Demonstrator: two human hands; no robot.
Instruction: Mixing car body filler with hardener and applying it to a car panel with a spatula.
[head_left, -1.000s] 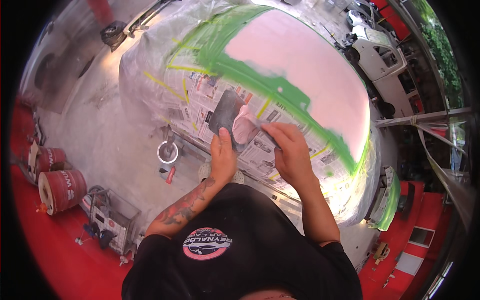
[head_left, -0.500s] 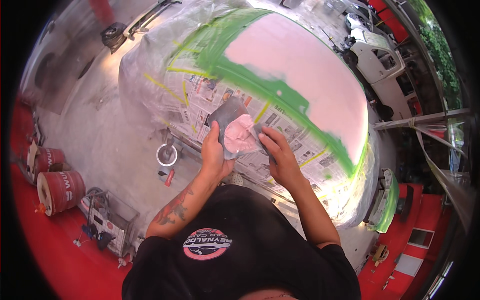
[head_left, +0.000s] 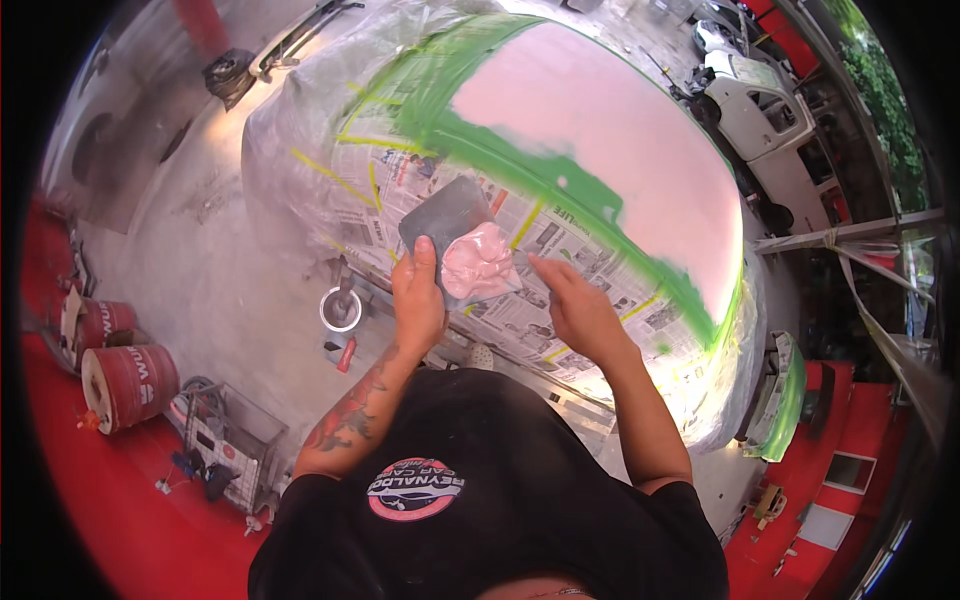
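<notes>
My left hand (head_left: 420,297) grips a flat grey mixing board (head_left: 440,212), thumb on top and fingers underneath. A thick mound of pink body filler (head_left: 478,262) lies on the board's near right part. Just right of the filler, my right hand (head_left: 583,312) is closed on a thin spreader, mostly hidden by the fingers and seen nearly edge-on. Beyond both hands stands a car panel with a large smooth pink area (head_left: 610,130) bordered by green paint (head_left: 575,185). Below it the car is covered with newspaper (head_left: 520,290) held by yellow tape (head_left: 525,225).
Clear plastic sheeting (head_left: 290,150) drapes the car's left side. On the floor to my left are an open can (head_left: 341,310) and a red-handled tool (head_left: 346,355). Red drums (head_left: 130,385) and a wire cart (head_left: 240,450) stand farther left. A green-edged part (head_left: 785,400) is at right.
My right hand has drawn back to the right, away from the filler. The board has shifted slightly left and more of its grey surface shows.
</notes>
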